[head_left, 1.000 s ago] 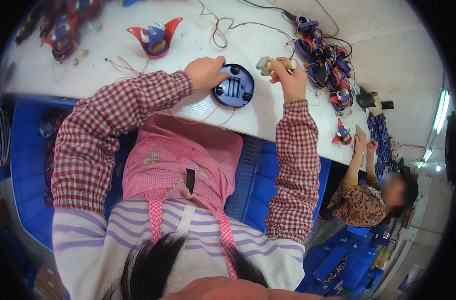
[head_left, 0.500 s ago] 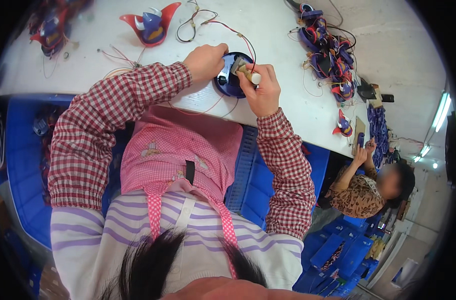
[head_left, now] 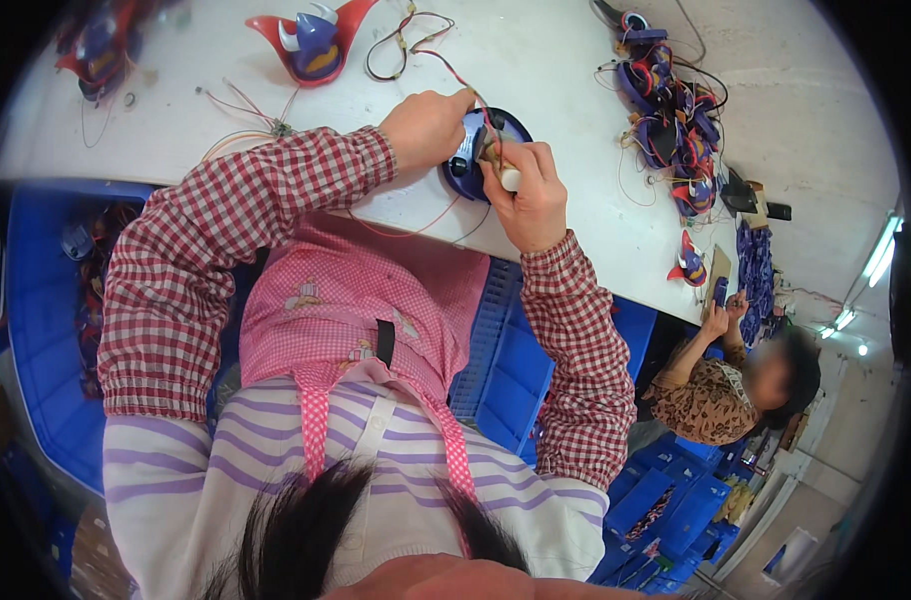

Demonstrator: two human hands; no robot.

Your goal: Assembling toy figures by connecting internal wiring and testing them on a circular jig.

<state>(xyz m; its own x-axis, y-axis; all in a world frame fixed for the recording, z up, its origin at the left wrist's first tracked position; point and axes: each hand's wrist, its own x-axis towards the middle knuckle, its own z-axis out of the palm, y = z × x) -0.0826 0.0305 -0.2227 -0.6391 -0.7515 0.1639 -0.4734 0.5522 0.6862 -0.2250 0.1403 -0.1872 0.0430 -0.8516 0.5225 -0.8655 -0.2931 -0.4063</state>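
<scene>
A round dark blue plastic shell (head_left: pixel 463 180) lies on the white table (head_left: pixel 376 195) near its front edge. My left hand (head_left: pixel 424 128) has its fingers curled on the shell's left rim and holds it. Between the thumb and fingers of my right hand (head_left: pixel 532 200) is a small motor (head_left: pixel 511 178), beige with a white round end, pressed against the inside of the shell. Red and black wires (head_left: pixel 463 80) run from it toward the far side. My right fingers hide part of the motor.
Red-and-purple horned toy figures (head_left: pixel 318 45) stand at the far left, near a small wired part (head_left: pixel 279 127). Piled wired assemblies (head_left: pixel 666 120) line the table's right side. A co-worker (head_left: pixel 711 395) works at the right end. Blue bins (head_left: pixel 46 330) sit below the table.
The view has shifted slightly. The motor has tilted and sits lower in the shell, with its wires now across the shell's far rim. Both hands keep their grip.
</scene>
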